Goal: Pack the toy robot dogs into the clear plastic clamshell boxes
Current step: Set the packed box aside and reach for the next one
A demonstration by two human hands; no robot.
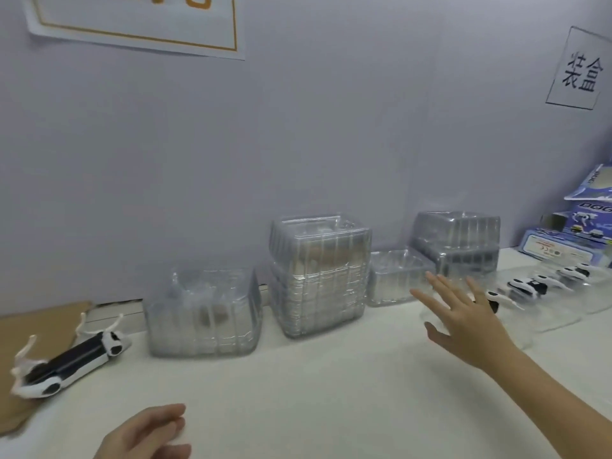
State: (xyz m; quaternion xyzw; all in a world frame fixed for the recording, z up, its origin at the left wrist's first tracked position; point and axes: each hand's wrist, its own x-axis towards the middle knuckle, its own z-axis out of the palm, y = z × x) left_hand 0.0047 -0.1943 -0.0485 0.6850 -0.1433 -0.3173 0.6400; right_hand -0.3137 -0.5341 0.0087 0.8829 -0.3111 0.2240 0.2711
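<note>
Your right hand (463,313), fingers straight, spread and holding nothing, is just right of the tall stack of clamshell boxes (319,276), over a clear open box (516,336) whose edges barely show. Misjudge that rim and you could shove it into the row of toy robot dogs (530,286) lying in open boxes further right. A loose toy dog (71,362) lies on its side far left of the stack, thin legs up and easy to snag. Your left hand (149,432) is relaxed and empty, nearer you than the stack. The table (331,392) is white and matte. Behind the stack a pale wall (298,144) carries a small sign (579,71), and printed cartons (576,233) sit far right.
</note>
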